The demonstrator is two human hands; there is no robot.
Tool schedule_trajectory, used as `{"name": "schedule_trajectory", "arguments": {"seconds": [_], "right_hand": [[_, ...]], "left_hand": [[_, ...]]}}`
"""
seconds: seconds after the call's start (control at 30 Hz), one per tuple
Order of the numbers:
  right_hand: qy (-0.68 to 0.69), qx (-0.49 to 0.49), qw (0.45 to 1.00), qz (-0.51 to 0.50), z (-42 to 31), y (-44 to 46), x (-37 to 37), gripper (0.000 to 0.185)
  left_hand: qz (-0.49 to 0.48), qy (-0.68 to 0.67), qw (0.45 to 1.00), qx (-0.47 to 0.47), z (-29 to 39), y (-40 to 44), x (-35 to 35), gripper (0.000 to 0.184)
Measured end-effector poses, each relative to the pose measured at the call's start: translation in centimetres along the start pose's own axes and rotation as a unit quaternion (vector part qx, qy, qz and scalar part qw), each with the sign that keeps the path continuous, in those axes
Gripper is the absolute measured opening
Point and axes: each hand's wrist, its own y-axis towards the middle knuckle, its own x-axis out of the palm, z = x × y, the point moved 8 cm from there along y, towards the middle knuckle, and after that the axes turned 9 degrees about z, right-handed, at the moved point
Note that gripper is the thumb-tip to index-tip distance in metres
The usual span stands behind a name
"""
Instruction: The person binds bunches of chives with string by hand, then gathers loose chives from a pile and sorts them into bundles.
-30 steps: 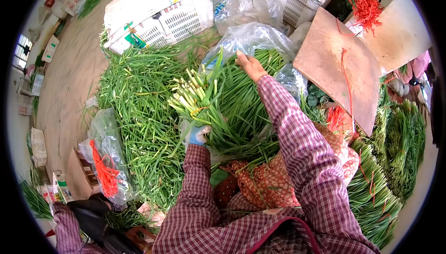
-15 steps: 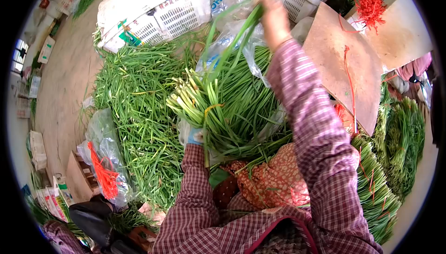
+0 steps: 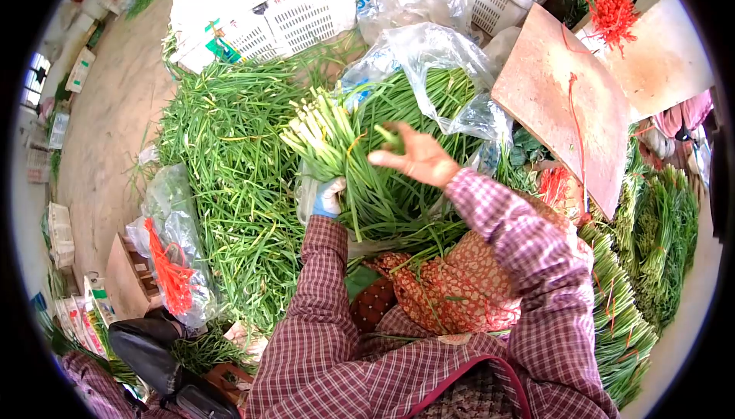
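My left hand [image 3: 328, 197], in a pale glove with blue, is closed round a bunch of garlic chives [image 3: 325, 139]. Pale cut ends point up and left, and a thin yellow-orange band crosses the stalks. My right hand [image 3: 421, 157] is just right of the bunch, palm down with its thumb held apart. A short green stalk end [image 3: 389, 139] sticks out between thumb and curled fingers; the rest of it is hidden under the hand. More long green leaves [image 3: 436, 97] lie behind, partly under a clear plastic bag [image 3: 452, 67].
Loose greens [image 3: 237, 189] spread in a thick heap on the left. A white crate [image 3: 306, 24] stands beyond. To the right are a brown board [image 3: 566, 105], red ties [image 3: 612, 17] and tied green bundles [image 3: 612, 304]. More red ties [image 3: 170, 277] lie on plastic at left.
My right hand has come down from high above the bunch, where it held long stalks stretched upward, to beside the banded stalks. My left hand keeps its grip on the bunch.
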Motion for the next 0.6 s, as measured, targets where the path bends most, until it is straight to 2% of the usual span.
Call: {"name": "schedule_trajectory", "arguments": {"seconds": [0.03,0.07,0.1,0.13,0.17,0.2,0.23,0.27,0.37,0.4,0.47,0.5,0.53,0.6], "right_hand": [[0.018,-0.018,1.000,0.015,-0.7,0.0,0.9,0.102],[0.036,-0.037,0.998,0.030,-1.5,0.1,1.4,0.105],[0.082,-0.030,0.996,0.014,-3.5,-0.2,1.1,0.104],[0.049,-0.048,0.996,0.065,-5.0,-0.4,0.4,0.104],[0.085,-0.057,0.993,0.062,-6.9,-0.7,-0.1,0.103],[0.121,-0.067,0.989,0.059,-8.5,-0.9,-0.4,0.103],[0.213,-0.125,0.962,0.117,-9.9,-1.1,-1.5,0.106],[0.292,-0.157,0.934,0.129,-11.1,-1.1,-2.1,0.098],[0.437,-0.213,0.866,0.115,-15.6,-2.6,-4.0,0.088],[0.469,-0.196,0.856,0.094,-16.6,-3.1,-4.3,0.082],[0.464,-0.208,0.851,0.133,-17.6,-3.7,-5.4,0.074],[0.465,-0.214,0.848,0.136,-18.1,-4.1,-5.7,0.074],[0.513,-0.176,0.830,0.127,-18.2,-4.4,-5.7,0.070],[0.558,-0.143,0.809,0.119,-18.5,-4.9,-5.4,0.067]], "left_hand": [[0.013,0.048,0.998,0.043,1.1,0.0,-0.3,0.053],[0.010,0.050,0.998,0.046,2.0,0.3,-0.3,0.053],[-0.048,0.037,0.998,0.011,3.3,0.5,1.6,0.051],[-0.107,0.024,0.994,-0.024,5.2,0.1,4.1,0.050],[-0.057,0.072,0.995,0.040,9.7,-1.5,7.9,0.056],[-0.108,0.076,0.983,0.127,11.9,-1.0,9.7,0.062],[-0.118,0.118,0.976,0.142,14.2,-1.4,11.4,0.062],[-0.128,0.159,0.966,0.159,17.3,-2.3,13.3,0.062],[-0.164,0.335,0.909,0.185,23.2,-3.9,16.5,0.054],[-0.200,0.385,0.869,0.238,25.1,-4.9,18.2,0.060],[-0.229,0.365,0.874,0.224,27.0,-6.4,20.2,0.069],[-0.232,0.369,0.876,0.205,27.5,-6.9,20.6,0.092],[-0.235,0.372,0.873,0.209,27.7,-7.6,20.4,0.092],[-0.122,0.320,0.926,0.158,27.7,-8.4,17.6,0.103]]}}
